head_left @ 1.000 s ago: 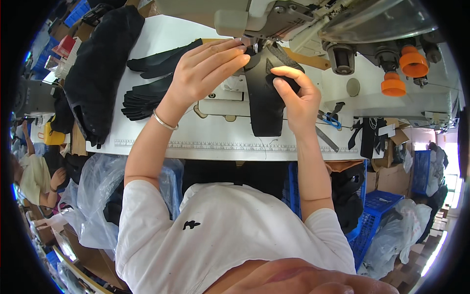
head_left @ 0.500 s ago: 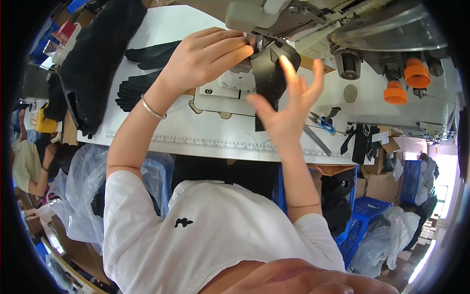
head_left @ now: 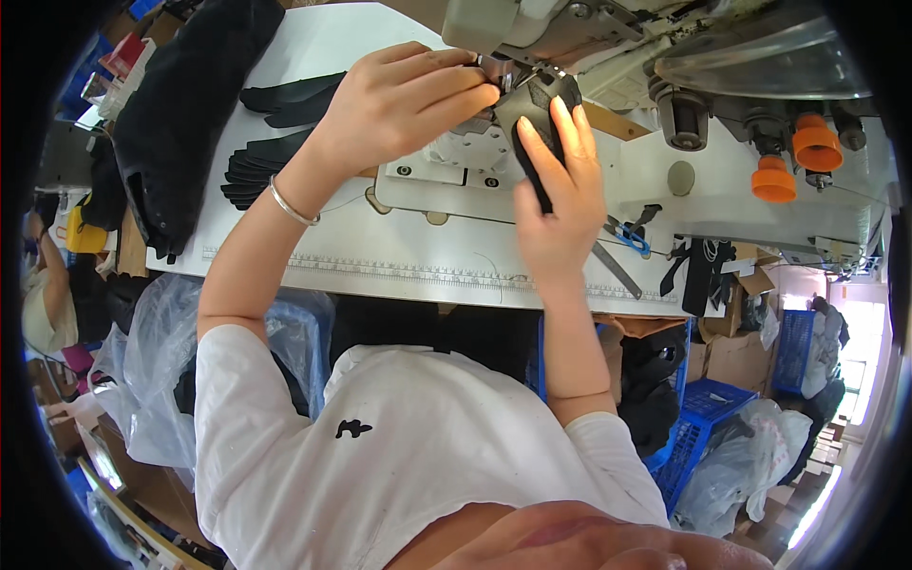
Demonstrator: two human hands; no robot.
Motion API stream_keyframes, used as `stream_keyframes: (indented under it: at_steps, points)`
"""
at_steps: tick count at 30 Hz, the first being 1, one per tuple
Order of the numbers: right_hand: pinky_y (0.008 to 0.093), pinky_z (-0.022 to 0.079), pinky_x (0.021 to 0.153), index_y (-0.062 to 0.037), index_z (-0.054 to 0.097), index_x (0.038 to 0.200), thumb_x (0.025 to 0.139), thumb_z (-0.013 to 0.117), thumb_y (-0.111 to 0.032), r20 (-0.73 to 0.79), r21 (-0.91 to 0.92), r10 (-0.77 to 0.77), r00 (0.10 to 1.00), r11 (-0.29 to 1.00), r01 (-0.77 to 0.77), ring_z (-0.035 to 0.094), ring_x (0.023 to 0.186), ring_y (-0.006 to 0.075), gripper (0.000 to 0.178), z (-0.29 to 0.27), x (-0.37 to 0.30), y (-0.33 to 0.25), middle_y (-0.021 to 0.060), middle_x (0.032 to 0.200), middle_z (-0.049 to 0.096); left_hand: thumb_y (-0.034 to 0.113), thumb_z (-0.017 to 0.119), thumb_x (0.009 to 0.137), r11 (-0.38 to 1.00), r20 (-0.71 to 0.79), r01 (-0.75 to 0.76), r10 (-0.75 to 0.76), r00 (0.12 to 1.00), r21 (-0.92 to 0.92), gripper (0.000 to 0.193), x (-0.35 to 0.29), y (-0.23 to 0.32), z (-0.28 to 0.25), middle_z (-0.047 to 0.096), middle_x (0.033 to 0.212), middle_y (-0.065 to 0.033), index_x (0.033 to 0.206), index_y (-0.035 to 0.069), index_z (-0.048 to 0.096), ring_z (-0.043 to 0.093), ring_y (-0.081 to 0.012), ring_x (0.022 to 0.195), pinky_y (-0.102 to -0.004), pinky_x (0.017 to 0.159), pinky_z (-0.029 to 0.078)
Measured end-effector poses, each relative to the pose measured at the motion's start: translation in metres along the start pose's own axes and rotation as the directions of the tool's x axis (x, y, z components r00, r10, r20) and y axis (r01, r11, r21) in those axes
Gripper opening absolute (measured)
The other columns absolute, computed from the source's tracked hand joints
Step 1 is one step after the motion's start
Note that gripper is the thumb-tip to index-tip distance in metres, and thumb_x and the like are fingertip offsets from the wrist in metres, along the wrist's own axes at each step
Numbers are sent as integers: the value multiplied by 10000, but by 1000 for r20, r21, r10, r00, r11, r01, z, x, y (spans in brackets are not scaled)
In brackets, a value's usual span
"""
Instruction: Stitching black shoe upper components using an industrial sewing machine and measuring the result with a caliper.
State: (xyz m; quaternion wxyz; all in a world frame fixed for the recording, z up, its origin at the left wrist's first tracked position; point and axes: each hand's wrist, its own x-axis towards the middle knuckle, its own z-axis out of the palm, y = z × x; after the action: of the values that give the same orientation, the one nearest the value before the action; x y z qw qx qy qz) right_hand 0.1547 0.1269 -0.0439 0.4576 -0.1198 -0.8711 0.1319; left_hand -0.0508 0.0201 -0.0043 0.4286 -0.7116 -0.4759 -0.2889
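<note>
Black leather piece (head_left: 534,104) is sitting under the sewing machine (head_left: 608,38); left hand (head_left: 404,100) is pinching its edge, right hand (head_left: 560,204) is pressing flat-fingered below, best kept taut and clear of the needle.

Bright, even daylight fills the scene, with a blown-out glare at the far right. Fisheye bending curves straight edges, the rim is black, and the near chin blurs.
</note>
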Motion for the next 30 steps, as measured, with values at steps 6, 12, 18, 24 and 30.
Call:
stream_keyframes:
  at_steps: [6, 12, 18, 24, 30]
  points:
    - [413, 485, 1077, -163, 777, 1198, 738, 624, 55, 107, 128, 2, 994, 992, -15, 588, 1312, 329, 532, -15, 16, 23, 98, 1380, 659, 68, 744, 736, 984, 5, 5, -6, 1000, 177, 243, -1, 20, 5, 690, 968, -31, 978, 50, 730, 732, -203, 898, -282, 641, 545]
    - [365, 507, 1033, -180, 785, 1200, 744, 607, 53, 201, 198, -11, 980, 980, -30, 646, 1193, 272, 542, -26, 30, 38, 84, 1344, 684, 76, 763, 751, 989, -14, 48, -46, 999, 139, 270, -2, 28, 0, 739, 971, -48, 1021, 88, 770, 751, -225, 932, -275, 643, 537]
    - [332, 474, 1066, -77, 779, 1192, 726, 523, 90, 295, 257, 16, 955, 962, -96, 639, 1268, 250, 557, -28, 40, 43, 115, 1386, 677, 127, 748, 786, 966, -15, 70, -68, 998, 250, 212, -8, 29, 8, 697, 1021, -39, 997, 131, 730, 731, -225, 947, -289, 682, 546]
    - [246, 501, 720, -115, 790, 1194, 769, 504, 22, 416, 269, 91, 905, 938, -218, 664, 775, 109, 531, -24, 53, 72, 75, 1160, 783, 122, 725, 818, 953, -9, 82, -83, 997, 292, 177, -4, 36, 10, 702, 1022, -53, 995, 123, 722, 733, -235, 930, -293, 672, 537]
    - [229, 271, 499, -177, 780, 1237, 791, 498, 15, 487, 243, 162, 858, 919, -311, 312, 535, 10, 562, -20, 61, 98, -41, 818, 757, 84, 709, 812, 931, -8, 177, -184, 983, 319, 199, -2, 47, 11, 709, 1008, -59, 1010, 106, 709, 731, -250, 933, -324, 701, 539]
